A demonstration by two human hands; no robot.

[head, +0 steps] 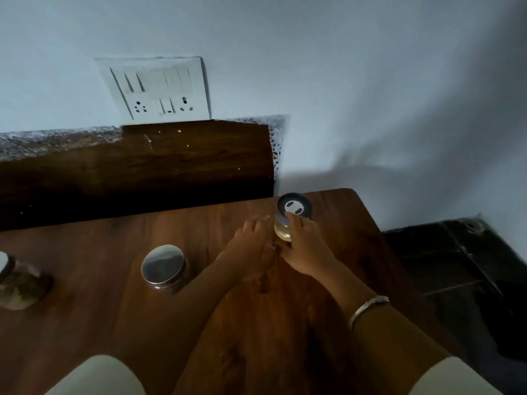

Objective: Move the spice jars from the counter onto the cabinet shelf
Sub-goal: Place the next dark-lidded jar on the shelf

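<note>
1. Pale-lidded jar (14, 277): at the left edge of the table (85, 323), partly cut off by the frame.
2. Metal-lidded jar (163, 266): mid-table, upright, bare wood all round.
3. Left hand (251, 243): fingers straight, lying flat beside item 4.
4. Dark-lidded jar (293, 208): near the far right corner; clear glass, pale contents, white mark on lid.
5. Right hand (303, 249): fingers curled round item 4.

A clear glass jar with a dark blue lid (294, 208) stands upright near the far right corner of the bench (85, 323), gripped by the right hand (303, 246). A steel-lidded jar (163, 267) stands upright mid-bench. A third jar (20, 283), blurred, sits at the left edge.
</note>
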